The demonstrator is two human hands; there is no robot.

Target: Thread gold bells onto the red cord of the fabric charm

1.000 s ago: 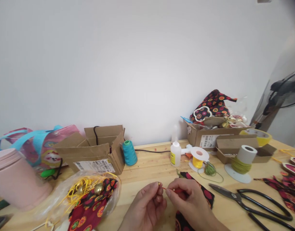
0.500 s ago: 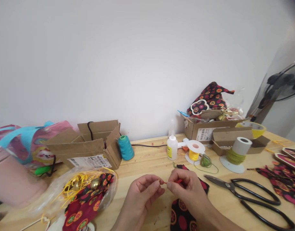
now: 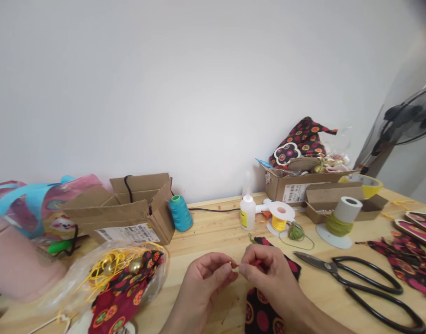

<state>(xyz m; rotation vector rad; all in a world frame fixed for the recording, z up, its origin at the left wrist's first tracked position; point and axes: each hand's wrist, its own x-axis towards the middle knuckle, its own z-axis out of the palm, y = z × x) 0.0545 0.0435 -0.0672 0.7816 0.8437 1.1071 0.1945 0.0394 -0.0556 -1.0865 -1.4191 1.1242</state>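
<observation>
Near the table's front, my left hand [image 3: 208, 280] is closed in a pinch on a tiny gold bead [image 3: 230, 263], which shows between thumb and forefinger. Facing it, my right hand [image 3: 270, 271] pinches a thin red cord [image 3: 257, 262], most of it hidden by the fingers. The two sets of fingertips almost meet. Under my right hand lies a piece of black patterned fabric [image 3: 261, 315], partly covered by it. Large black-handled scissors [image 3: 333, 267] rest just right of that hand, blades pointing left.
On the left are a plastic bag [image 3: 153, 278] of fabric and yellow cord, an open cardboard box [image 3: 108, 215] and a pink container [image 3: 21, 264]. Behind the hands stand a blue thread cone [image 3: 181, 215], a glue bottle [image 3: 248, 214] and cord spools [image 3: 279, 222]. Fabric strips [image 3: 404, 260] lie far right.
My fingertips have come closer together, and the stretch of red-orange cord seen between them is shorter. The gold bead shows more clearly at my left fingertips.
</observation>
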